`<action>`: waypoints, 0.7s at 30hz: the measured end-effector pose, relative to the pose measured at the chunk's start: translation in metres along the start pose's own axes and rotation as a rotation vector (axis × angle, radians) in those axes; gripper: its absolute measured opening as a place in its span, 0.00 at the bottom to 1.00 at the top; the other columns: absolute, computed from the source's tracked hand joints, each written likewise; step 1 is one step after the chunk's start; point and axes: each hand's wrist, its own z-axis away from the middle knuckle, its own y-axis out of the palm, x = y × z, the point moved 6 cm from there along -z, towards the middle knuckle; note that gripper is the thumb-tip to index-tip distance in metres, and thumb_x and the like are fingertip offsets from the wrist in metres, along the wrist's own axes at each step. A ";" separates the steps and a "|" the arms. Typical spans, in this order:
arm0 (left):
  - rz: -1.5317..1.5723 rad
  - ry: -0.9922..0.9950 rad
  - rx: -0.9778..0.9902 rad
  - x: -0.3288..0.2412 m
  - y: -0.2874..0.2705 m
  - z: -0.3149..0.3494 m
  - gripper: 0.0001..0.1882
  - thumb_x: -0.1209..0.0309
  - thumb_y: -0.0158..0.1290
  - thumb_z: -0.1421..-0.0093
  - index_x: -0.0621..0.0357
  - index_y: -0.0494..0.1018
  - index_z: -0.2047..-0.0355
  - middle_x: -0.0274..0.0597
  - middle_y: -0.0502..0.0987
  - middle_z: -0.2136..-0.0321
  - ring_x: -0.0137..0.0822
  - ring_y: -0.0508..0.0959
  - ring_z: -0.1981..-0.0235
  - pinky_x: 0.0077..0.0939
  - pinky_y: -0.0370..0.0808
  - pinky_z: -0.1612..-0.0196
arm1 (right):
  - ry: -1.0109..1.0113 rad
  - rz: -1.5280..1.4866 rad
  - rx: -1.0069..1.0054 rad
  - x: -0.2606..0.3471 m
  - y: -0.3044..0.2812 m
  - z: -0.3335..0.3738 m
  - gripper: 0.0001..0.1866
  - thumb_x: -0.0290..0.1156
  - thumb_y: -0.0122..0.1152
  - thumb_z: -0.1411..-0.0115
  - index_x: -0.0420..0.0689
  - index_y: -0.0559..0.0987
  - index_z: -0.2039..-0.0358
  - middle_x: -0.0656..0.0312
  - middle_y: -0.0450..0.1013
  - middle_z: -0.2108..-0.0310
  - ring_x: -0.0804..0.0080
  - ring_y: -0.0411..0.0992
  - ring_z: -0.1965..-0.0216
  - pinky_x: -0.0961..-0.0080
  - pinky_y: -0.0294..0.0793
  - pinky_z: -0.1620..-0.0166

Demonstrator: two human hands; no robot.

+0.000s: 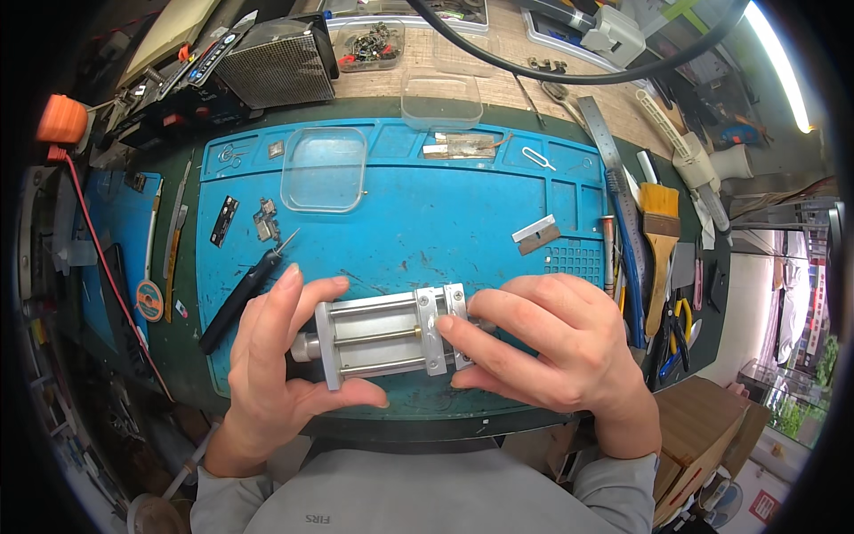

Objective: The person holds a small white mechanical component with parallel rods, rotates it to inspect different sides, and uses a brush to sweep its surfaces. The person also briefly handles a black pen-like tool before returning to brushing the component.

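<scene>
Fingers of the right hand [556,343] pinch a silver screw vise [374,321]; the left hand [269,356] spreads wide around its end; adjustment seems underway, next needing steadiness.

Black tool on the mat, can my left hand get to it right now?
Likely yes: the black tool lies beside your left hand, nothing visible between, though that hand is at the vise.

Left hand [271,360] cupping 3-rod silver clamp [381,322], right hand [556,343] gripping it, blue mat [427,222] beneath
</scene>
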 end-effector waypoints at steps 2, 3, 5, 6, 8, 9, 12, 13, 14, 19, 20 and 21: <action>-0.002 0.002 -0.003 0.000 0.000 0.000 0.60 0.48 0.70 0.57 0.72 0.54 0.34 0.56 0.80 0.53 0.42 0.77 0.60 0.33 0.74 0.55 | 0.005 -0.005 -0.003 0.000 0.000 0.000 0.21 0.39 0.68 0.51 0.43 0.82 0.57 0.64 0.73 0.62 0.73 0.73 0.67 0.76 0.72 0.68; -0.004 0.003 -0.003 0.000 0.000 0.000 0.60 0.48 0.70 0.57 0.72 0.54 0.34 0.56 0.80 0.53 0.42 0.77 0.60 0.33 0.74 0.55 | 0.011 -0.006 -0.002 0.000 0.000 0.000 0.21 0.39 0.69 0.51 0.43 0.82 0.57 0.64 0.74 0.62 0.73 0.73 0.67 0.76 0.72 0.68; -0.006 0.005 -0.003 -0.001 0.000 0.000 0.60 0.48 0.70 0.57 0.72 0.54 0.34 0.56 0.80 0.53 0.42 0.77 0.60 0.33 0.74 0.56 | 0.019 -0.011 -0.001 -0.001 0.000 0.000 0.21 0.38 0.69 0.51 0.43 0.82 0.57 0.64 0.74 0.62 0.73 0.73 0.67 0.76 0.72 0.68; -0.007 0.005 -0.002 0.000 0.000 0.000 0.60 0.48 0.70 0.57 0.72 0.54 0.34 0.56 0.80 0.53 0.42 0.77 0.60 0.33 0.74 0.56 | 0.020 -0.014 -0.002 -0.001 0.000 0.000 0.21 0.38 0.69 0.51 0.43 0.82 0.57 0.64 0.74 0.62 0.73 0.73 0.67 0.76 0.72 0.68; -0.010 0.004 0.000 0.000 0.000 0.000 0.60 0.48 0.70 0.57 0.72 0.54 0.34 0.56 0.80 0.53 0.42 0.77 0.61 0.33 0.74 0.56 | 0.022 -0.013 -0.015 -0.001 0.000 -0.001 0.21 0.40 0.70 0.51 0.44 0.83 0.58 0.65 0.75 0.63 0.72 0.74 0.68 0.76 0.73 0.69; -0.013 0.003 0.001 0.000 0.000 0.000 0.60 0.48 0.70 0.57 0.73 0.54 0.34 0.56 0.80 0.53 0.42 0.77 0.61 0.33 0.74 0.56 | 0.023 -0.008 -0.027 -0.001 0.000 -0.001 0.20 0.41 0.71 0.51 0.46 0.84 0.58 0.65 0.76 0.64 0.72 0.74 0.68 0.75 0.74 0.70; -0.018 0.007 -0.003 0.000 0.000 0.000 0.60 0.48 0.70 0.57 0.73 0.54 0.34 0.56 0.80 0.53 0.42 0.77 0.61 0.33 0.74 0.56 | 0.012 -0.005 -0.052 -0.001 0.000 0.000 0.20 0.42 0.73 0.51 0.48 0.85 0.59 0.66 0.76 0.65 0.71 0.74 0.70 0.76 0.74 0.71; -0.020 0.010 -0.006 -0.001 0.000 0.000 0.60 0.47 0.70 0.57 0.73 0.54 0.34 0.56 0.80 0.53 0.42 0.77 0.61 0.33 0.74 0.56 | 0.006 -0.005 -0.059 -0.001 0.000 0.000 0.19 0.42 0.73 0.51 0.48 0.85 0.59 0.66 0.76 0.65 0.71 0.74 0.70 0.76 0.74 0.71; -0.018 0.009 -0.006 0.000 0.000 0.000 0.60 0.47 0.70 0.57 0.73 0.54 0.34 0.56 0.80 0.53 0.42 0.77 0.61 0.33 0.74 0.56 | 0.007 -0.006 -0.062 -0.001 0.000 0.000 0.19 0.42 0.73 0.51 0.48 0.85 0.59 0.66 0.76 0.65 0.72 0.74 0.70 0.76 0.73 0.72; -0.020 0.014 -0.009 0.000 0.000 0.000 0.60 0.47 0.70 0.57 0.73 0.54 0.34 0.56 0.80 0.53 0.42 0.77 0.61 0.33 0.74 0.56 | 0.011 -0.018 -0.060 -0.001 0.000 0.000 0.19 0.42 0.73 0.51 0.48 0.85 0.59 0.67 0.76 0.65 0.72 0.74 0.70 0.76 0.73 0.72; -0.018 0.013 -0.007 0.000 0.000 0.000 0.60 0.47 0.70 0.58 0.73 0.54 0.34 0.56 0.80 0.53 0.41 0.77 0.62 0.32 0.74 0.56 | 0.013 -0.020 -0.061 -0.001 0.000 0.000 0.19 0.42 0.73 0.51 0.48 0.85 0.59 0.67 0.76 0.65 0.72 0.74 0.70 0.76 0.73 0.72; -0.017 0.012 -0.006 0.000 0.000 0.000 0.60 0.47 0.70 0.58 0.72 0.54 0.34 0.56 0.80 0.53 0.41 0.77 0.62 0.32 0.74 0.57 | 0.016 -0.023 -0.062 -0.001 0.000 -0.001 0.19 0.42 0.73 0.51 0.48 0.85 0.59 0.67 0.76 0.65 0.72 0.74 0.70 0.76 0.73 0.72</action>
